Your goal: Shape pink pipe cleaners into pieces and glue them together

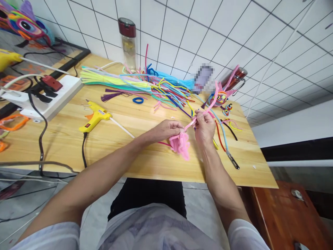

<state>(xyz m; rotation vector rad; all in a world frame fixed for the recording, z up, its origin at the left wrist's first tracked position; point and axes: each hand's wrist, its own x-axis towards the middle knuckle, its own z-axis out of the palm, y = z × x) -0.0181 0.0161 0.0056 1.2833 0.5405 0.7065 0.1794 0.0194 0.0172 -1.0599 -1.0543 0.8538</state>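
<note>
With the pink bundle (179, 144) taken as the dial centre and twelve o'clock set toward the tiled wall (166, 31), the work is arranged as follows. The bundle is held at the near part of the tabletop (156, 170); whether the wood is touched by its blurred lower edge cannot be determined. Its top is pinched by the closed fingers of the left hand (168, 130), near eleven o'clock; the fingertip contact is partly hidden. A pink strip (215, 99) is gripped between the thumb and fingers of the right hand (204, 125), at about two o'clock. Its free end is directed toward one o'clock, and the span between the hands is held nearly straight.

The strip is best gripped close to the bundle, so that any bend is confined to a short length. Tension should be applied lightly and evenly, as kinking may be caused by a hard pull. The soft folds should not be squeezed, since they may be flattened. The free end should be guided clear of the striped figure (221, 99), between one and two o'clock. Contact of the left forearm with the white glue stick (122, 127) should be avoided, as the yellow glue gun (96, 117), between nine and ten o'clock, could be shifted.
</note>
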